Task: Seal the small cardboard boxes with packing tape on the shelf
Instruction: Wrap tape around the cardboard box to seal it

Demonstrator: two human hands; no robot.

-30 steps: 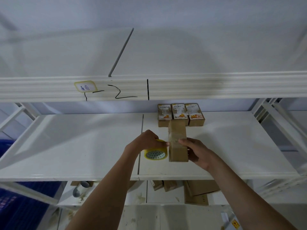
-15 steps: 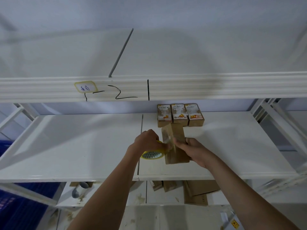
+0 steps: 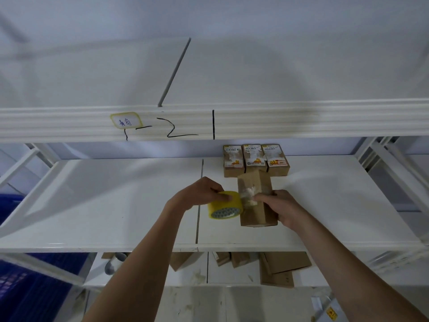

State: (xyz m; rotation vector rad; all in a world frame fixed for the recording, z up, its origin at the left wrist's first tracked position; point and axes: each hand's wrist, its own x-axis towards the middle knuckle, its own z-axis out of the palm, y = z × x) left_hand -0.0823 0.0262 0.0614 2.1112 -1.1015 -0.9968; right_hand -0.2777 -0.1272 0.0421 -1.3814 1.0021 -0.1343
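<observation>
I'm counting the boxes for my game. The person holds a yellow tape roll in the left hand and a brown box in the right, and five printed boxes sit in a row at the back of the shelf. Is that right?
Almost. The head view shows three printed boxes in the row at the back of the shelf, not five. The rest holds: the left hand grips the yellow tape roll, and the right hand holds the brown box.

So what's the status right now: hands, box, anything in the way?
Left hand grips yellow tape roll. Right hand holds cardboard box on the shelf, pinching tape against it. Three labelled boxes behind, apart. Nothing blocking.
</observation>
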